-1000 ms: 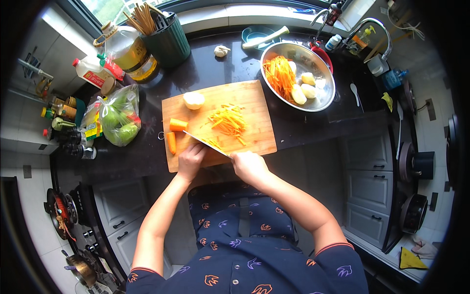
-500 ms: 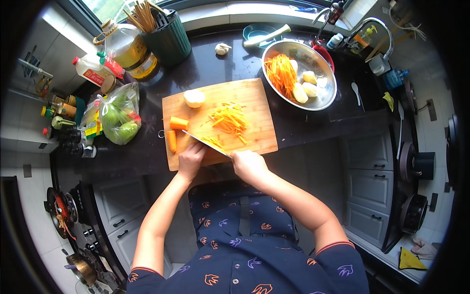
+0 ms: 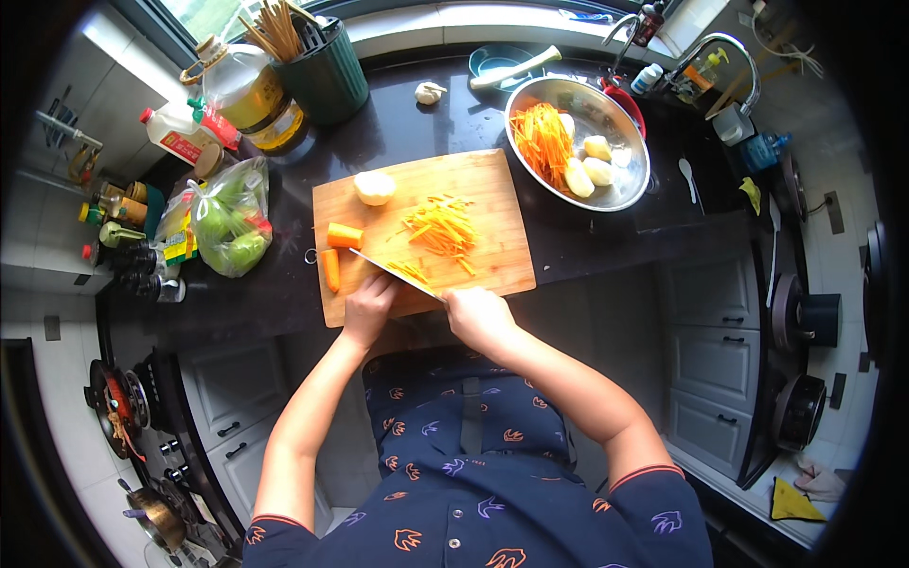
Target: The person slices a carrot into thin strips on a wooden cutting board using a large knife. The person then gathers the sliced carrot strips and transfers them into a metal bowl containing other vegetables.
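Note:
My right hand [image 3: 481,314] is closed round the handle of a kitchen knife [image 3: 381,262], its blade slanting up and left across the wooden cutting board [image 3: 497,260]. Just left of the blade, my left hand [image 3: 367,308] has its fingers curled down at the board's near edge; whatever they hold is hidden. Thin carrot strips [image 3: 407,272] lie along the blade's far side, with a bigger heap of carrot strips [image 3: 443,227] beyond. Two carrot pieces [image 3: 345,236] rest at the board's left side, and a peeled potato [image 3: 374,187] sits near its far left corner.
A steel bowl [image 3: 636,189] of shredded carrot and peeled potatoes stands right of the board. Behind are garlic [image 3: 429,93], a pale-handled tool [image 3: 516,68] and a green utensil holder [image 3: 327,80]. A plastic bag of green vegetables [image 3: 230,222] and an oil jug [image 3: 248,95] are left.

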